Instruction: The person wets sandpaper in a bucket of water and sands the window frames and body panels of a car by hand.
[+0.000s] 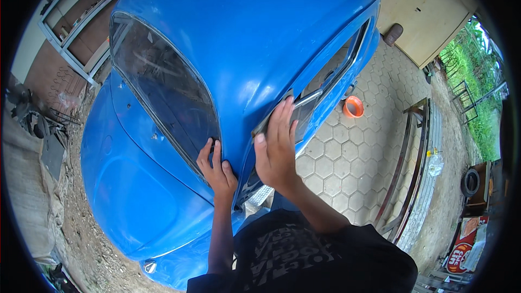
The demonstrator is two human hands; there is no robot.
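Overhead, the blue car body [244, 27] fills most of the view, standing on hexagonal paving [347, 157] with its front toward the lower left. All places below are taken from its windscreen pillar [236, 130], the painted strip between windscreen [163, 92] and side window. Judgement: the shell is heavy, rigid sheet metal and will not shift under hand pressure; the glossy paint looks slick, so flat palms would tend to slide. The windscreen, just left of the pillar, is glass, stiff but fragile at its edges; better to load the rubber seal or metal frame than the pane. The side window frame [325, 84], just right of the pillar, carries a thin bright trim strip [282, 111], likely light, bendable and easily kinked; support it along its length, not at one end. Left hand [217, 171] rests at the foot of the pillar, fingers spread on the windscreen's lower corner, grip released, holding nothing. Right hand [277, 149] lies flat on the trim just right of the pillar, fingers extended, pressing, not clenched. Orange bowl [353, 107] sits on the paving well right of the pillar.
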